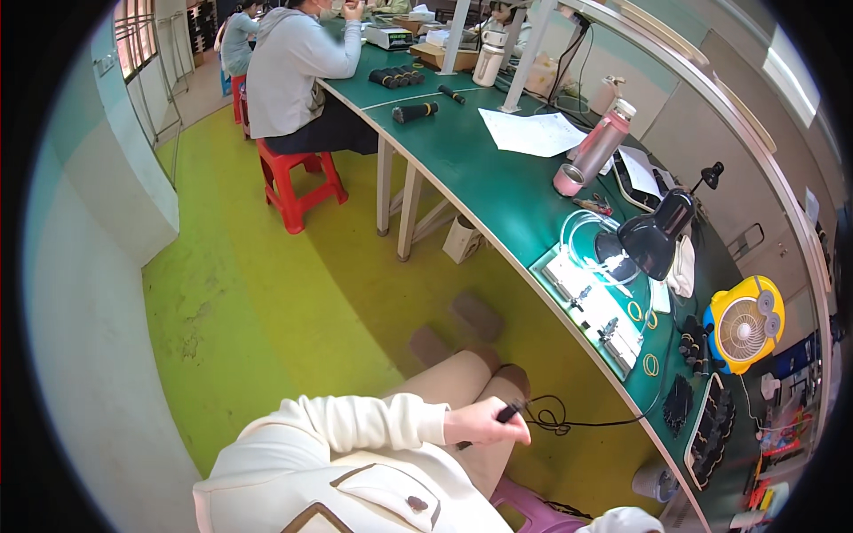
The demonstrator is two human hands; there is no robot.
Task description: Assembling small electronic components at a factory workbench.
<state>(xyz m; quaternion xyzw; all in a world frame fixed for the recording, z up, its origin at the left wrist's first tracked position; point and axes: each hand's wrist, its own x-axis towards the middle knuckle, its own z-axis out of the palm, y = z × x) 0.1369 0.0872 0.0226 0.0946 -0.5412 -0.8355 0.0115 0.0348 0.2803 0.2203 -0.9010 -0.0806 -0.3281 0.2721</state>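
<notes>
Grips a slim black cylindrical piece (508, 413) in the left hand (489, 422) at lower centre of the frame, above the lap, with fingers folded round and clamped on it. Appears to show a dark end below the fist too, though too small there to make out. Cannot tell what the right hand is doing: out of view, with only a pale sleeve (626, 521) at the bottom edge.

Seems joined to a thin black cable (604, 424), tangled in loose loops just right of the hand, then running over the front edge of the green bench (462, 160). Could cinch into a tight knot if pulled straight before loosening the loops. Could also chafe on that edge, or strain where cable meets piece, if tugged sideways. Might slip from the fingers and drop toward the floor (275, 293) if held too lightly.

At right, might sweep yellow rings (647, 364) off the bench if whipped across the front edge, or disturb the black bundle (678, 404) near the cable's path. Higher up, might hook on the clear tubing (576, 240) coiled beside the black desk lamp (657, 235), or on the metal clamps (609, 330) of the white fixture board (613, 311), if swung that far.
</notes>
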